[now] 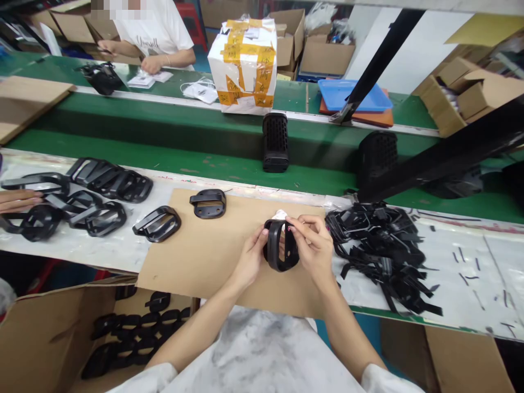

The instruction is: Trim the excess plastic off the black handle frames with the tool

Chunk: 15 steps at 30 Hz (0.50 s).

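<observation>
My left hand (250,256) grips the left edge of a black oval plastic part with a raised loop (277,248), held upright above a brown cardboard sheet (184,262). On the part's right side, my right hand (313,243) pinches its upper rim; whether a small piece is between those fingers is hidden. A crumpled white scrap (280,215) shows just behind the part. Two similar black parts lie to the left, one on the cardboard (208,203) and one at its left edge (158,224). A heap of black strips (380,245) lies right of my right hand.
Several more black parts (98,215) lie at the left, where another person's hand (18,201) reaches in. A cardboard box (49,333) below holds several parts. Beyond are a green conveyor (213,158) with black housings (275,142), a taped box (243,65) and a seated person.
</observation>
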### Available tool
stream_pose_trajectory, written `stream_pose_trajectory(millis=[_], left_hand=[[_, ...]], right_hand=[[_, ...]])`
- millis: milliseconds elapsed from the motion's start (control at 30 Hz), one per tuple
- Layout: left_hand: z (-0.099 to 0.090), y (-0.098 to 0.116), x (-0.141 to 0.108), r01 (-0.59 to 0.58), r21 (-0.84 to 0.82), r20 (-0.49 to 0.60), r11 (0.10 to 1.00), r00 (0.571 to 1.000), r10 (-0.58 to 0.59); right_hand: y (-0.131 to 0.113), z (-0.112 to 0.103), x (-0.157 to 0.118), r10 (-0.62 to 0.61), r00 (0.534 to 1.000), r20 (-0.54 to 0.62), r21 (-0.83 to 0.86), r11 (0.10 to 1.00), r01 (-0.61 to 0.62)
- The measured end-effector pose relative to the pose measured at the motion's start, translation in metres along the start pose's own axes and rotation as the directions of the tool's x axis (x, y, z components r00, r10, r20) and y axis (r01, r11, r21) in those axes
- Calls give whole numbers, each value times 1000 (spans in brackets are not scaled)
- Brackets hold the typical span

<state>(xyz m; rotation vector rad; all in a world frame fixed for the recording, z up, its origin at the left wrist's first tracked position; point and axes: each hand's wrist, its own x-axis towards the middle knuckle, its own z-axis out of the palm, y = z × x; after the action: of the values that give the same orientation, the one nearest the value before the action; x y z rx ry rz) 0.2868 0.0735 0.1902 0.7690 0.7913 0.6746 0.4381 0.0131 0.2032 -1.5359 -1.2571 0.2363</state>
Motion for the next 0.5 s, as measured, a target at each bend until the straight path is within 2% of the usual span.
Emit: stream_pose_trajectory(millis=[133,333,433,500], left_hand=[[-5,0,-1,21,56,12,998,1000,-21],[-7,3,-5,4,126,55,992,998,-11],[-4,2,-8,-14,69,13,998,1000,13],[-2,1,-9,20,-8,-25,1000,999,-20]], right_hand=[[1,-2,4,15,1000,-22,43,999,-14],[-3,-7,7,-76,996,45,-138,987,81],[-5,-6,6,-111,993,30,-212,971,115],[-6,-4,3,-118,991,57,-208,970,127]])
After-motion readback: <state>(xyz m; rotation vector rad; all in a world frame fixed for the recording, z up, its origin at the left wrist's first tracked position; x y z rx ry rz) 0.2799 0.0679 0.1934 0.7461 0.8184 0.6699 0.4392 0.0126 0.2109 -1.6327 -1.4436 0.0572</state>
